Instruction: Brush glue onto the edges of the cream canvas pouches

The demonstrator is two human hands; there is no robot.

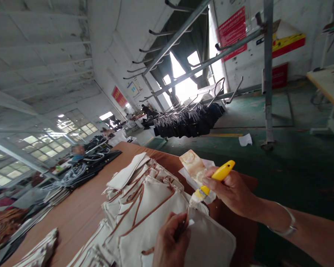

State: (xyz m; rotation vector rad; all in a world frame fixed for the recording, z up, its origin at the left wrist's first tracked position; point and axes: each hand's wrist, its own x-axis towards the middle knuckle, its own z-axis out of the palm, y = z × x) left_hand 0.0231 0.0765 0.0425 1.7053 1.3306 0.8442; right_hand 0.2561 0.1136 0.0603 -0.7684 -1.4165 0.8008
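Observation:
My right hand (233,191) is closed around a paintbrush with a yellow handle (224,170). The brush's bristles (196,198), coated in something whitish, are at the edge of a cream fabric piece with brown trim (153,196). My left hand (172,237) is closed in a pinch over the front of this piece, and a small white scrap (191,222) shows at its fingertips. Just beyond the right hand's fingers stands a stained, pale container (192,163), partly hidden, with white sheeting beneath it.
Overlapping cream pieces (128,172) cover part of the brown tabletop (80,207). More cream pieces (40,250) lie at the near left, dark pieces (91,170) along the far left edge. Beyond the table stands a wheeled metal rack (268,74) hung with dark items (183,124).

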